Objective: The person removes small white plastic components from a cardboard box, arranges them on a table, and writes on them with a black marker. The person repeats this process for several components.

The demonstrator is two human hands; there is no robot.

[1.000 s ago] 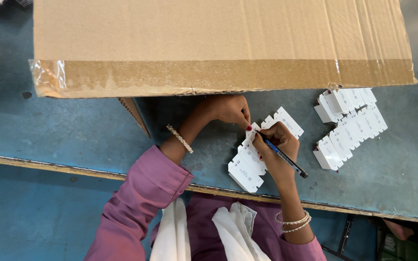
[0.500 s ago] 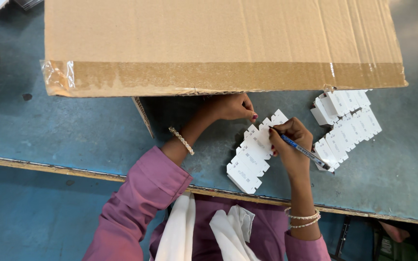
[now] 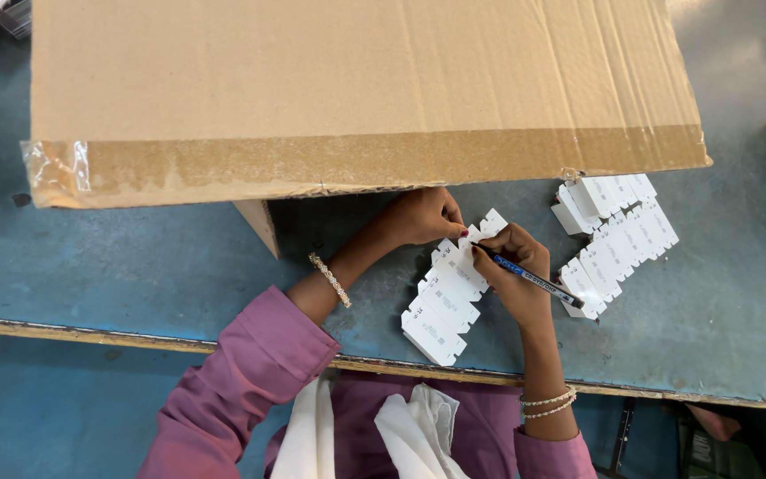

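A worker's right hand clenched a blue-barrelled pen, its tip set on the top of a fanned row of small white cards just right of the frame's centre. The left hand, fingertips curled down, pinned the row's upper end to the blue table. A second batch of white cards lay well apart at centre right. A large cardboard box flap filled the upper frame, its taped edge overhanging the left hand. The overlapped cards looked liable to slide out of order if the pinning fingers eased, which would smear or misplace the mark; the pen's long tail, angled toward the second batch, could nudge those cards, and the flap's shadow may have dimmed the writing spot.
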